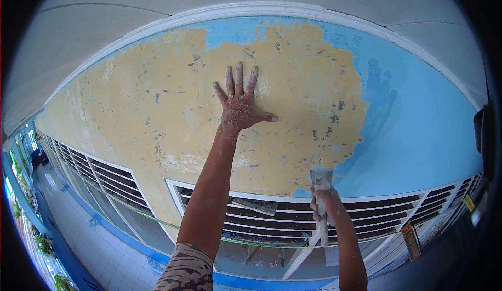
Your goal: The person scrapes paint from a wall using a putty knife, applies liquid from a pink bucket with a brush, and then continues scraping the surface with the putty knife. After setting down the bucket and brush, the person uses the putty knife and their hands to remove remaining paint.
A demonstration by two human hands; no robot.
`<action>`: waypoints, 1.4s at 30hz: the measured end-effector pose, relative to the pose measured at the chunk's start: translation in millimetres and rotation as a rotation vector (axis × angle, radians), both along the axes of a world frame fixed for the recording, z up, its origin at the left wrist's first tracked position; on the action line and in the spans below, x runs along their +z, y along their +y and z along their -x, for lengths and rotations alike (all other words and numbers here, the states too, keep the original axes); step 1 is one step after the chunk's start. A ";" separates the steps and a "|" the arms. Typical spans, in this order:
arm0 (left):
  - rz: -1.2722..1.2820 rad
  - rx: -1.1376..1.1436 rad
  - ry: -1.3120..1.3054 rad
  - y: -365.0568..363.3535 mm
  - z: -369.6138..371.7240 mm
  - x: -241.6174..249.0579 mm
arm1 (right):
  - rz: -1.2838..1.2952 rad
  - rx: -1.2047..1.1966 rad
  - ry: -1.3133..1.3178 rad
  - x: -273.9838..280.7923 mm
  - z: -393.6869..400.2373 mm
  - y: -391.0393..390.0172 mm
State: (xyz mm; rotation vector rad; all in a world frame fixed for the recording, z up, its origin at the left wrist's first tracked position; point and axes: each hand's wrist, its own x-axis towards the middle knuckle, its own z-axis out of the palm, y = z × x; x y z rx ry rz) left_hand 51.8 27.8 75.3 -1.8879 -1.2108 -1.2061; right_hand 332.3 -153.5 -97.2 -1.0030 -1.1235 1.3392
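Left hand [239, 108] fingers splayed flat on the scraped yellow-and-blue wall [146, 103]; right hand [325, 204] fingers clamp a scraper [321, 186].

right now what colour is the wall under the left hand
Yellowish tan, scraped bare with blue paint flecks, under the left hand; blue paint remains at right. Head view.

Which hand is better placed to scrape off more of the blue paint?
Right. The right hand grips the scraper, blade up near the blue paint edge. The left hand is empty, pressed flat on the stripped wall.
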 end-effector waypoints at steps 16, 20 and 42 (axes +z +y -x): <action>0.082 0.029 0.015 -9.2 0.1 4.5 | -0.605 0.175 -0.153 265.6 104.4 112.0; 0.047 0.056 -0.012 -11.6 -3.0 4.7 | -0.679 0.195 -0.259 282.3 111.1 138.5; -0.294 0.105 -0.204 21.3 7.1 6.7 | -0.675 -0.024 -0.677 319.3 126.4 130.5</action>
